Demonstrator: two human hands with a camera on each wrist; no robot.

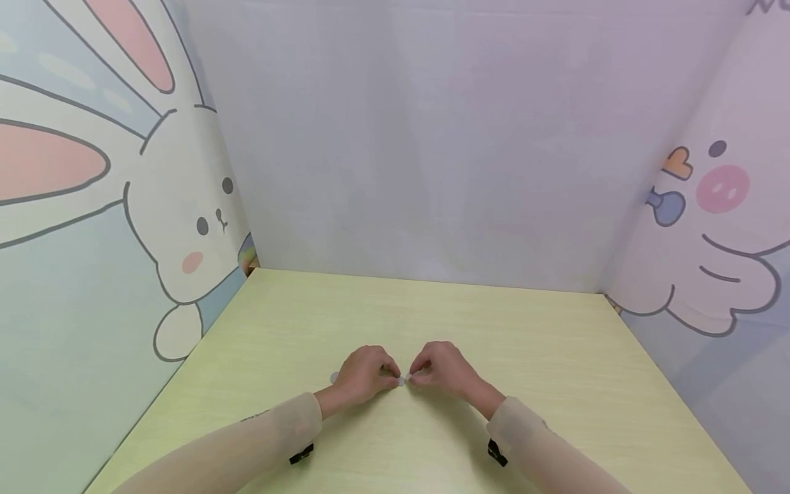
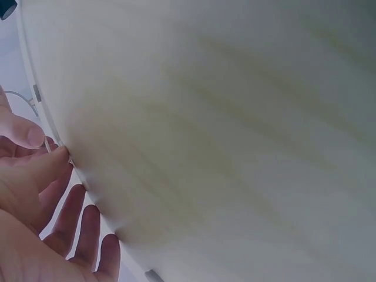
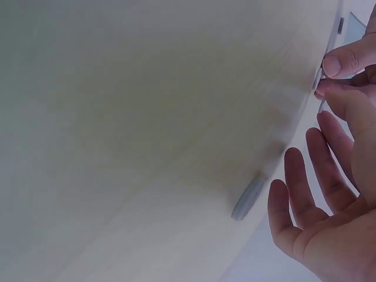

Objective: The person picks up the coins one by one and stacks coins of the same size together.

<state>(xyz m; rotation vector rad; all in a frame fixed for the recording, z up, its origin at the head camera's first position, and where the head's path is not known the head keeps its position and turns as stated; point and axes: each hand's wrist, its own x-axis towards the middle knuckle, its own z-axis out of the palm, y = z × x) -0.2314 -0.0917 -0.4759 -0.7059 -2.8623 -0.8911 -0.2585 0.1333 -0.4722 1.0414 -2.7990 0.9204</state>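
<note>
At the middle of the table both hands face each other, their fingertips almost meeting. My left hand (image 1: 368, 372) pinches a small, thin, grey coin-like disc (image 1: 401, 381) between thumb and fingers. A second thin disc (image 3: 322, 105), seen nearly edge-on in the right wrist view, is between the thumb and fingers of my right hand (image 1: 446, 370). Beside the left hand lies a grey round piece (image 1: 334, 377), partly covered by that hand. Near the right hand, a thicker grey oval piece (image 3: 248, 198) rests on the tabletop; the head view hides it.
The pale yellow wooden table (image 1: 494, 329) reaches back to a plain light curtain (image 1: 420, 151). Cloth with a cartoon rabbit (image 1: 179, 226) hangs at the left, and another cartoon-printed cloth (image 1: 710, 261) at the right. A black strap (image 1: 302, 453) shows under the left sleeve.
</note>
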